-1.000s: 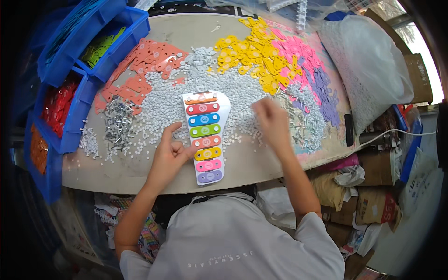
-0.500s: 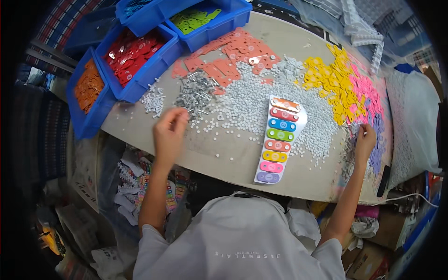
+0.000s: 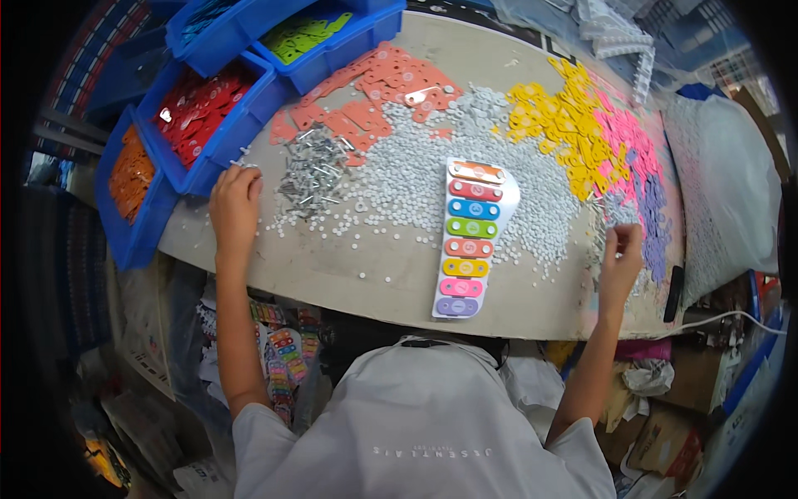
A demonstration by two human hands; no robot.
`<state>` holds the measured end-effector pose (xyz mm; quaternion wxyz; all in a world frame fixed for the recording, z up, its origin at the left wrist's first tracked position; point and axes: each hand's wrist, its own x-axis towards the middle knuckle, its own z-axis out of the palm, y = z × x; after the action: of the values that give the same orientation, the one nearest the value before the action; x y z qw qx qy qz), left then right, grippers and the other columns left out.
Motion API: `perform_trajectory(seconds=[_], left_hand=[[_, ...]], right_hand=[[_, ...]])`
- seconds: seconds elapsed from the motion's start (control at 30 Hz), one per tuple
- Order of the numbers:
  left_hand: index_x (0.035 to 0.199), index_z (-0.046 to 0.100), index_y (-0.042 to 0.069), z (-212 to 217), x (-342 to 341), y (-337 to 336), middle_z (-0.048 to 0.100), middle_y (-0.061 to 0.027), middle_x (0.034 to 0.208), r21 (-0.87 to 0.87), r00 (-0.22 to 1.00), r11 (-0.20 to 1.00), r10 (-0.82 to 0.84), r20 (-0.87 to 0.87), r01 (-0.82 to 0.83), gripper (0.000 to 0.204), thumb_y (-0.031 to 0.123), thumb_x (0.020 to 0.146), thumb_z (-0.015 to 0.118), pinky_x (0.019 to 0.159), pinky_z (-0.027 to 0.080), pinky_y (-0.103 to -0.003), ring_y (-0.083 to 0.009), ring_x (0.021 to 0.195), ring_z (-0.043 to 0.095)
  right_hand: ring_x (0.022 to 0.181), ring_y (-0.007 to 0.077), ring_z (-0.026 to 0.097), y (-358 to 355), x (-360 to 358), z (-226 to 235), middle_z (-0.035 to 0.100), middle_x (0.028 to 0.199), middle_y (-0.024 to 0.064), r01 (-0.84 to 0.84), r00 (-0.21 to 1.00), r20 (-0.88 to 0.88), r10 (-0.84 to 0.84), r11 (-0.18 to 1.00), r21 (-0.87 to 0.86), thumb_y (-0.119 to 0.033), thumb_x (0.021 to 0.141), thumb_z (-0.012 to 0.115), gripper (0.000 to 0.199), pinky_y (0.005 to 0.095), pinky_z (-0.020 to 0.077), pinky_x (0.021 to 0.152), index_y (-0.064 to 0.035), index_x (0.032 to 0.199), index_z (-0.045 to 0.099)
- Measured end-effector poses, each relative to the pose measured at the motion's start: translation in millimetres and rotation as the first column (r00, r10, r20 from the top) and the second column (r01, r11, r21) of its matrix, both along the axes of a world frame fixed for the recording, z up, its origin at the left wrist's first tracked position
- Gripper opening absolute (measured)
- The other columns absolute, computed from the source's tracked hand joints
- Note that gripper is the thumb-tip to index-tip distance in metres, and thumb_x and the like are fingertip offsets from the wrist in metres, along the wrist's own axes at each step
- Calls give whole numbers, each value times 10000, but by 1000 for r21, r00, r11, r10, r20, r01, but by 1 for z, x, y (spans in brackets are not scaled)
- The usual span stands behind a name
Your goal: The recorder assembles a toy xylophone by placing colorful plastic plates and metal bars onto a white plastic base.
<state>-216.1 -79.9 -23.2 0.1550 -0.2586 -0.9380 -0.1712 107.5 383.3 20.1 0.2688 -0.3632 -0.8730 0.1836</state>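
My left hand (image 3: 234,208) reaches down over the small heap of white pins (image 3: 243,158) beside the red-filled bin. Its fingers are bunched together and cover most of that heap. At the right, my right hand (image 3: 622,254) is pinched closed by a pile of small whitish and metal pieces (image 3: 613,208); whatever it holds is too small to make out. Between the hands lies a white strip (image 3: 447,187) with a column of coloured oblong tabs in several colours. White round caps sit on the ends of its upper tabs; the lower ones show small metal dots.
Small white caps (image 3: 399,183) spread over the table's middle, beside silver pins (image 3: 312,170). Behind are coral tabs (image 3: 407,75); yellow (image 3: 573,125), pink (image 3: 619,133) and purple tabs (image 3: 654,224) lie right. Blue bins (image 3: 291,75) stand at the left, a plastic sack (image 3: 719,191) far right.
My left hand has moved left, from beside the silver pins to the white pins. My right hand stays by the right-hand pile, still pinched. The whole view has shifted slightly.
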Motion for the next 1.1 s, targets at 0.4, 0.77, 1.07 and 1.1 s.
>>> perform_trajectory(seconds=[0.4,0.77,1.07,1.1], left_hand=[[944,675,66,-1,1,8,578,-83,991,-199,989,976,67,-129,-92,74,85,873,680,886,429,-420,-293,1012,566],[967,632,49,-3,-1,6,583,-96,989,-219,987,969,90,-130,-117,86,123,926,651,897,420,-424,-306,1009,563],[1055,613,45,36,83,80,631,-36,862,522,846,851,-240,475,-52,84,85,982,628,689,464,-279,-100,774,595],[1037,625,41,38,97,89,628,-8,847,616,766,785,-353,537,-69,79,58,963,649,667,453,-242,-60,762,576]], right_hand=[[889,264,717,-116,-37,-2,727,968,122,-461,883,-214,417,853,-242,51,874,682,135,356,559,781,1,998,670],[939,289,574,-143,-42,-25,666,973,97,-527,840,-236,488,837,-147,48,759,775,234,394,470,811,-34,892,601],[895,262,579,-143,-38,-28,656,931,83,-587,799,-157,580,810,6,-19,769,804,232,375,479,764,-35,871,597],[843,220,594,-145,-37,-26,657,896,71,-580,803,-162,573,814,4,-44,803,804,226,351,489,721,-34,882,593]])
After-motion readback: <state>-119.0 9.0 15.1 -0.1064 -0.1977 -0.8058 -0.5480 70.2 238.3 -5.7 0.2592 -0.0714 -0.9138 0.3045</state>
